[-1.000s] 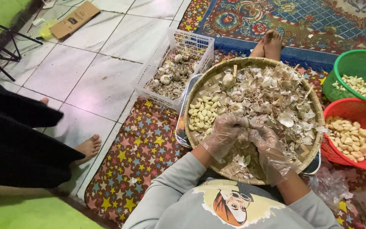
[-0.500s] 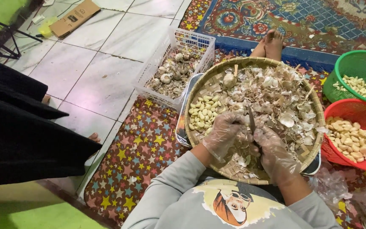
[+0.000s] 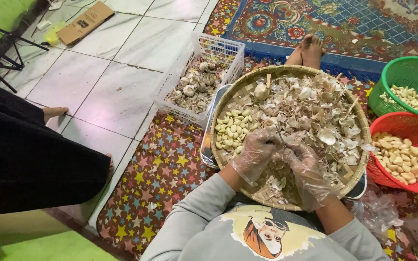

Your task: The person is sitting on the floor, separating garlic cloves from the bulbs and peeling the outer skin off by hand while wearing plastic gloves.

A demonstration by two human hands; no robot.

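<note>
A round woven tray [image 3: 247,89] lies across my lap, heaped with papery garlic skins [image 3: 325,116] and a pile of peeled cloves [image 3: 232,130] at its left side. My left hand [image 3: 256,154] and my right hand [image 3: 306,174], both in clear plastic gloves, meet over the tray's near middle. They close together around a small piece of garlic. A thin dark blade [image 3: 280,137] sticks up between them; which hand grips it I cannot tell.
A white plastic crate [image 3: 218,48] of unpeeled garlic stands left of the tray. A green basket [image 3: 402,72] and a red basket [image 3: 397,126] with peeled cloves sit at right. A person in black stands at left, bare foot [image 3: 54,112] on the tiles. A cardboard box [image 3: 84,23] lies far left.
My hands stay over the tray's near middle, working the same spot. The person in black at left has shifted, with a foot now showing further back on the tiles.
</note>
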